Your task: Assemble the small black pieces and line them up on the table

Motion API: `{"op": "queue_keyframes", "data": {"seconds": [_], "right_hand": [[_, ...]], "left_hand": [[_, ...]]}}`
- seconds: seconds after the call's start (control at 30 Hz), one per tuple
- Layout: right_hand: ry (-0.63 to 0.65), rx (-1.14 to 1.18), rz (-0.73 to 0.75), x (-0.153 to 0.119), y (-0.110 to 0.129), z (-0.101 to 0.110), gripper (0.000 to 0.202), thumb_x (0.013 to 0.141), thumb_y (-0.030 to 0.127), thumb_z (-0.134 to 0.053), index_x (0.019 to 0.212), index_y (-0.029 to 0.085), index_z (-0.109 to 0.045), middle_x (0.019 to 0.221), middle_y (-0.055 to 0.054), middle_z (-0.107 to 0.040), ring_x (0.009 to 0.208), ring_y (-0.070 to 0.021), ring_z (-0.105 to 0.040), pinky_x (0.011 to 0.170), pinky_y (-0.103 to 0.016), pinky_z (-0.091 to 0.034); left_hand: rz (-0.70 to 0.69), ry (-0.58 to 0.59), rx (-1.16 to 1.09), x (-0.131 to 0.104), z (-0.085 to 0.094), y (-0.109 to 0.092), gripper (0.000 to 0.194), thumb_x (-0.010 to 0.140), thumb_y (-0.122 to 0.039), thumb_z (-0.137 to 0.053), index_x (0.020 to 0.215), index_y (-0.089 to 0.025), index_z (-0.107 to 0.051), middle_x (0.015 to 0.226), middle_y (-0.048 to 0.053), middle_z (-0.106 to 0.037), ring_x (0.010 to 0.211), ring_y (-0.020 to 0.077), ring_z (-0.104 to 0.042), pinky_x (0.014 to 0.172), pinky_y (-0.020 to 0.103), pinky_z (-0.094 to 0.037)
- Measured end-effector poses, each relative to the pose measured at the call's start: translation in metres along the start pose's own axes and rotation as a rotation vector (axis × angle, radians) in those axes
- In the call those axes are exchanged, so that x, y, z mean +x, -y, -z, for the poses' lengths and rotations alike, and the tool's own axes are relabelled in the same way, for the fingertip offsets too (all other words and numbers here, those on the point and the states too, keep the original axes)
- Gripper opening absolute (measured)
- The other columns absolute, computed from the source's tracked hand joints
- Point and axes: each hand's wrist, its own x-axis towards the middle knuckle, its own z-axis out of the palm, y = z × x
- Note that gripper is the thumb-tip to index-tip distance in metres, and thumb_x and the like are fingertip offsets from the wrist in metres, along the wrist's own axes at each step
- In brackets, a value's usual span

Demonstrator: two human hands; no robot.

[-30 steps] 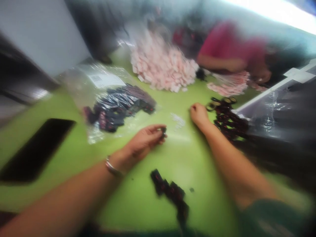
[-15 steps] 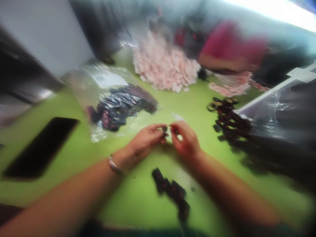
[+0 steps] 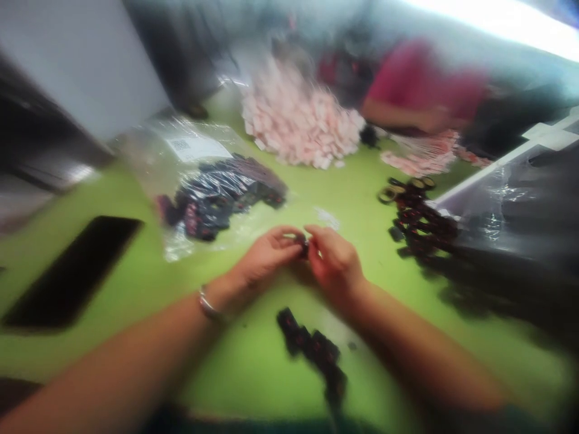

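Observation:
Above the green table, my left hand [image 3: 272, 252] pinches a small black part [image 3: 302, 246] between thumb and fingers. My right hand [image 3: 335, 256] meets it from the right, with its fingertips closed at the part's edge; whatever they grip is too small to make out. Just beyond the hands lie a few tiny whitish pieces [image 3: 328, 218]. Nearer my body is a short row of black parts with reddish marks [image 3: 312, 349]. A clear plastic bag [image 3: 174, 244] with several dark parts [image 3: 217, 202] in it lies to the left of my hands.
A big heap of pale pink pieces [image 3: 303, 126] stands at the back. Dark parts [image 3: 420, 223] are piled on the right beside a grey plastic-lined bin [image 3: 511, 199]. A black flat rectangle [image 3: 75, 274] lies left. Across the table sits a person in a pink top [image 3: 416, 78].
My right hand has moved left, so its fingertips now meet the black part in my left hand. More of the whitish pieces beyond the hands shows.

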Motion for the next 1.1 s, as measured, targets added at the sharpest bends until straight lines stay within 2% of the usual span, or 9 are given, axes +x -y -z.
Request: {"op": "queue_keyframes", "data": {"seconds": [0.2,0.33,0.47,0.57,0.63,0.73,0.83,0.93,1.1], "right_hand": [[-0.018,-0.102,0.105,0.002,0.003,0.005,0.028,0.092,0.014,-0.043,0.116,0.014,-0.057,0.078,-0.006,-0.065,0.069,-0.0155,-0.059,0.065,-0.026,-0.048],[-0.045,-0.137,0.164,-0.002,0.009,0.007,0.037,0.090,0.012,-0.044,0.126,0.010,-0.052,0.081,-0.008,-0.069,0.068,-0.0159,-0.061,0.063,-0.026,-0.049],[-0.055,-0.035,0.102,-0.007,0.021,0.005,0.048,0.088,0.009,-0.042,0.136,0.012,-0.044,0.104,-0.013,-0.070,0.088,-0.0196,-0.066,0.075,-0.030,-0.054],[-0.015,0.100,0.042,-0.007,0.025,0.003,0.052,0.086,0.006,-0.041,0.136,0.017,-0.045,0.117,-0.013,-0.066,0.104,-0.0216,-0.063,0.088,-0.035,-0.053],[0.007,0.272,-0.073,-0.005,0.022,0.002,0.053,0.086,0.008,-0.042,0.137,0.020,-0.045,0.117,-0.011,-0.067,0.105,-0.0206,-0.063,0.089,-0.036,-0.053],[-0.008,0.600,-0.384,0.001,0.011,0.004,0.051,0.086,0.015,-0.046,0.137,0.020,-0.044,0.115,-0.011,-0.067,0.088,-0.0168,-0.068,0.074,-0.032,-0.057],[0.025,0.707,-0.622,0.009,0.002,0.009,0.031,0.082,0.024,-0.055,0.110,0.016,-0.063,0.102,-0.009,-0.069,0.075,-0.0151,-0.066,0.067,-0.029,-0.055],[0.127,0.710,-0.724,0.016,0.001,0.014,0.014,0.075,0.026,-0.063,0.079,0.015,-0.069,0.077,-0.004,-0.069,0.070,-0.0144,-0.062,0.066,-0.027,-0.051],[0.202,0.838,-0.873,0.019,0.008,0.017,0.014,0.072,0.029,-0.065,0.072,0.016,-0.067,0.061,0.001,-0.061,0.051,-0.0090,-0.050,0.049,-0.021,-0.042]], "left_hand": [[-0.010,-0.035,0.032,0.000,0.000,0.002,0.036,0.068,-0.018,-0.079,0.098,-0.015,-0.059,0.082,0.003,-0.072,0.073,0.0131,-0.068,0.073,0.024,-0.052],[-0.031,-0.068,0.060,0.000,0.000,0.003,0.036,0.068,-0.021,-0.079,0.097,-0.016,-0.058,0.082,0.003,-0.072,0.071,0.0136,-0.068,0.069,0.024,-0.053],[-0.025,-0.125,0.030,-0.002,-0.001,0.003,0.040,0.067,-0.025,-0.080,0.098,-0.018,-0.056,0.078,0.002,-0.071,0.067,0.0149,-0.067,0.061,0.025,-0.054],[-0.031,-0.163,-0.006,-0.001,-0.002,0.001,0.042,0.066,-0.024,-0.081,0.099,-0.017,-0.055,0.079,0.002,-0.072,0.066,0.0150,-0.067,0.062,0.027,-0.054],[-0.047,-0.164,-0.031,0.000,-0.002,-0.002,0.041,0.066,-0.022,-0.080,0.100,-0.016,-0.057,0.079,0.003,-0.072,0.066,0.0139,-0.067,0.066,0.026,-0.054],[-0.025,-0.142,-0.062,0.000,-0.003,-0.005,0.040,0.067,-0.021,-0.079,0.101,-0.014,-0.059,0.079,0.005,-0.072,0.071,0.0141,-0.068,0.073,0.026,-0.053],[-0.003,-0.129,-0.061,0.000,-0.004,-0.006,0.038,0.067,-0.020,-0.079,0.101,-0.014,-0.061,0.081,0.005,-0.072,0.073,0.0142,-0.068,0.078,0.027,-0.052],[-0.017,-0.091,-0.012,-0.001,-0.004,-0.003,0.034,0.069,-0.020,-0.078,0.099,-0.015,-0.062,0.083,0.004,-0.071,0.071,0.0134,-0.068,0.076,0.028,-0.053],[-0.067,-0.052,0.070,0.000,-0.002,0.002,0.029,0.073,-0.021,-0.075,0.099,-0.017,-0.064,0.085,0.002,-0.068,0.069,0.0121,-0.065,0.071,0.028,-0.053]]}}
